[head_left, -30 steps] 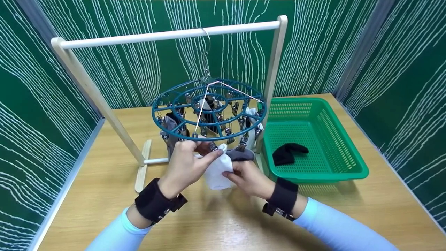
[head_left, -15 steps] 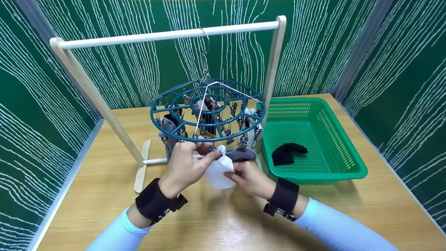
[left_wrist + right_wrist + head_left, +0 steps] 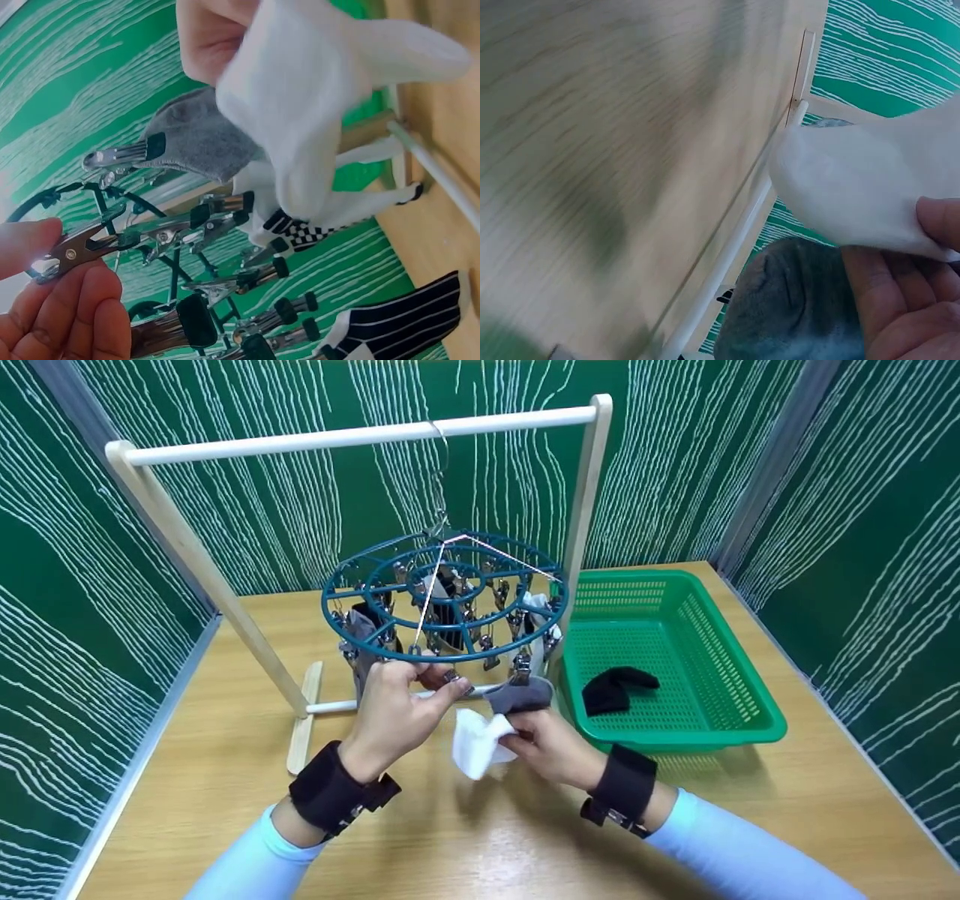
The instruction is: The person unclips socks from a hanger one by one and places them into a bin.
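My left hand (image 3: 401, 709) pinches a metal clip (image 3: 75, 251) under the near rim of the round blue-green clip hanger (image 3: 450, 660). Nothing sits between that clip's jaws. A white sock (image 3: 476, 742) is held between the thumb and fingers of my right hand (image 3: 551, 746), below and to the right of the clip. Close above the right hand, a grey sock (image 3: 521, 694) hangs from another clip (image 3: 521, 664). In the right wrist view the white sock (image 3: 855, 180) spreads out over the thumb side, with the grey sock (image 3: 787, 300) beside the fingers.
The hanger hooks onto the white bar (image 3: 360, 437) of a wooden stand (image 3: 187, 540). More socks hang from it, one striped black (image 3: 409, 315). To the right, a green basket (image 3: 720, 660) contains a black sock (image 3: 619, 690).
The white sock has come away from the clip in my left hand. My right hand has drawn it slightly down and right, and the sock has crumpled. The left hand stays nearly in place.
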`<state>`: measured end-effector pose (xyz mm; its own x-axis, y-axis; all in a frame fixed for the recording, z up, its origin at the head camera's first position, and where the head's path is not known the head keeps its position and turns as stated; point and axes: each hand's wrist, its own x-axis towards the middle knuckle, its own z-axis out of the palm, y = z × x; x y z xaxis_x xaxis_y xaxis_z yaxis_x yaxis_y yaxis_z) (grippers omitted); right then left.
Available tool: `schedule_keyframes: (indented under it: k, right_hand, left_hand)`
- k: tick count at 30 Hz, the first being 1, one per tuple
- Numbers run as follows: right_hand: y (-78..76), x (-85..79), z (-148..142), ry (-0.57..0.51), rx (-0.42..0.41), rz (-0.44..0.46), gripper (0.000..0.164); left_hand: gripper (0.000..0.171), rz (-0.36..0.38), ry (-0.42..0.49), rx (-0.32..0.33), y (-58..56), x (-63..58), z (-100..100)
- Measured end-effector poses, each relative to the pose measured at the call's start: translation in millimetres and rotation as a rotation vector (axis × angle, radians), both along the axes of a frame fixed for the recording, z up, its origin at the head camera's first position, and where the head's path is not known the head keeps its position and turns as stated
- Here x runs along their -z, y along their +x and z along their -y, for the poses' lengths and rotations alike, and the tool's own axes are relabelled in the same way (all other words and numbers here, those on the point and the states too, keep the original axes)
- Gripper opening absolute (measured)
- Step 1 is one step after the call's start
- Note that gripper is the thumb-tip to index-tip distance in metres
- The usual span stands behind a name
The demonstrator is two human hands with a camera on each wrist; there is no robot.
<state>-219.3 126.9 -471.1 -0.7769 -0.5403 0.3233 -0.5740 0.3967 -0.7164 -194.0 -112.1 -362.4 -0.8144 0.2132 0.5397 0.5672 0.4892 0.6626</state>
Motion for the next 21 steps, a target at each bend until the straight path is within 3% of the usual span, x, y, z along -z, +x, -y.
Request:
schedule_keyframes:
  k: [11, 17, 21]
  right_hand:
    - [16.9, -20.7, -24, 0.008, -0.104, -0.078, 0.022]
    - [21.2, -37.8, -42, -0.004, -0.099, -0.087, 0.022]
    - [22.2, -51.4, -57, -0.004, -0.046, -0.039, 0.022]
  left_hand:
    - [0.011, 0.035, 0.000, 0.003, 0.9, -0.6, -1]
    - [0.012, 0.076, 0.016, 0.007, 0.2, -1.6, -1]
    - [0.012, 0.099, 0.034, 0.010, -1.0, -0.9, 0]
